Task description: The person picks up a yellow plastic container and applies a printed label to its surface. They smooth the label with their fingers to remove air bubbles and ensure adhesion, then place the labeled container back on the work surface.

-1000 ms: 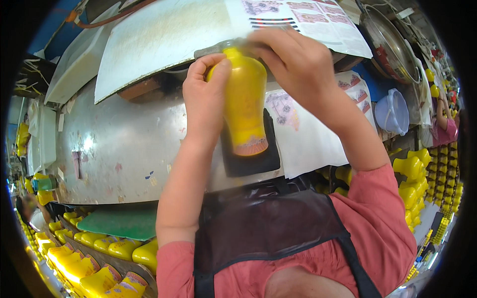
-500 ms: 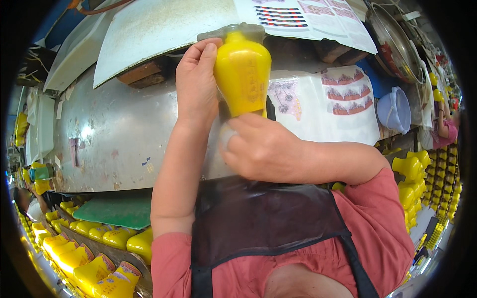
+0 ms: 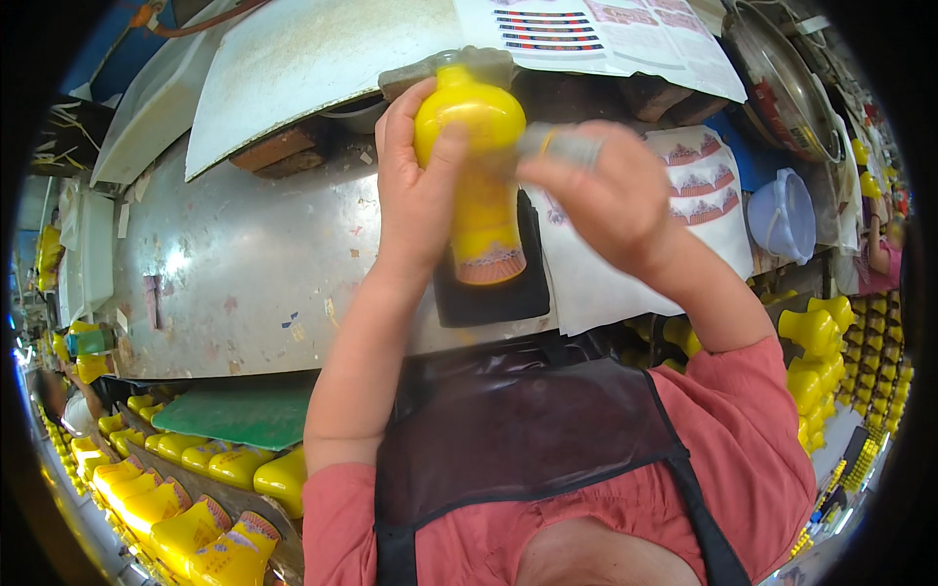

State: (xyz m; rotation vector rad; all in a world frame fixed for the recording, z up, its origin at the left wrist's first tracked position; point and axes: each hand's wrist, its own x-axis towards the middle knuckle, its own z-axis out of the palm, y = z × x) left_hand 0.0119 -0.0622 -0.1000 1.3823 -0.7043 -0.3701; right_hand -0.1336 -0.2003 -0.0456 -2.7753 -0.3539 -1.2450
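Observation:
A yellow vase [image 3: 489,210] with a narrow neck lies with its neck away from me and its base toward me. A pinkish patterned band rings its base, and faint print shows on its body. My left hand [image 3: 415,181] is closed round the vase's left shoulder, thumb on top. My right hand [image 3: 611,190], smeared by motion, is closed on a small flat grey piece [image 3: 572,148], perhaps a scraper, at the vase's right side. The neck rests at a grey lumpy support [image 3: 405,78]. Beneath the base lies a black pad [image 3: 489,308].
A decal sheet [image 3: 625,278] lies right of the vase, another [image 3: 635,39] on the raised white board [image 3: 293,68]. A pale blue bucket [image 3: 782,215] stands at the right. Several yellow vases [image 3: 210,537] stand lower left, below the metal table [image 3: 244,313].
My right hand has moved from the vase's base up and right to its shoulder side, uncovering the patterned band and black pad. My left thumb now lies across the vase.

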